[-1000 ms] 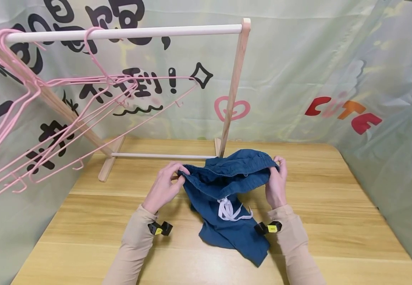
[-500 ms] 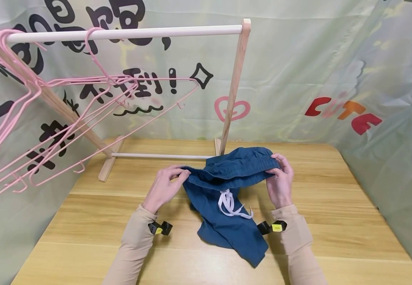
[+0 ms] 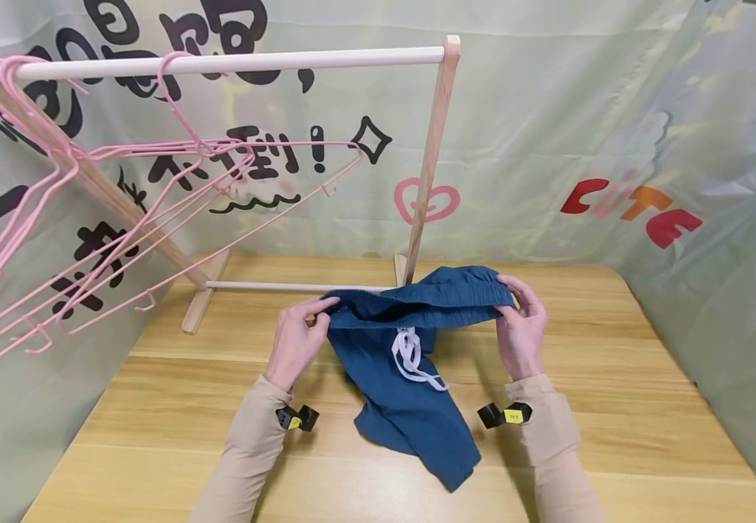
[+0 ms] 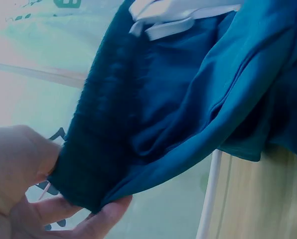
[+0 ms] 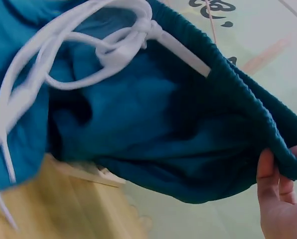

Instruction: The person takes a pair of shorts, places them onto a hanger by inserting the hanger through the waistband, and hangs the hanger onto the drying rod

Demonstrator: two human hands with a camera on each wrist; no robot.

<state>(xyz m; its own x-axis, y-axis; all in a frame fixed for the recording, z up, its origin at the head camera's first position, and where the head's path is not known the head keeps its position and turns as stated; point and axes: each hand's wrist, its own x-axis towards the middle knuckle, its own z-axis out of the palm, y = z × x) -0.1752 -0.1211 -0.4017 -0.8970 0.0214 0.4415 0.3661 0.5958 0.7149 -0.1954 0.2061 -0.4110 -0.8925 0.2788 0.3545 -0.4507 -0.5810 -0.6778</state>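
Note:
Dark blue drawstring shorts are held up by the waistband, their legs trailing down toward the wooden table in the head view. My left hand pinches one end of the waistband between thumb and fingers. At the opposite end, my right hand grips the band the same way. The waistband opening faces up between both hands. A white drawstring, knotted in the right wrist view, dangles from the front. Seen from the left wrist, the elastic band is gathered and my fingers curl at its corner.
Behind the shorts stands a wooden rack with a white top rail and a right post. Several pink hangers hang from its left part. The wooden table extends to both sides. Printed fabric forms the backdrop.
My right hand has shifted right and slightly up; my left hand has moved slightly left. The waistband is drawn straighter and flatter between them, and its front edge has risen.

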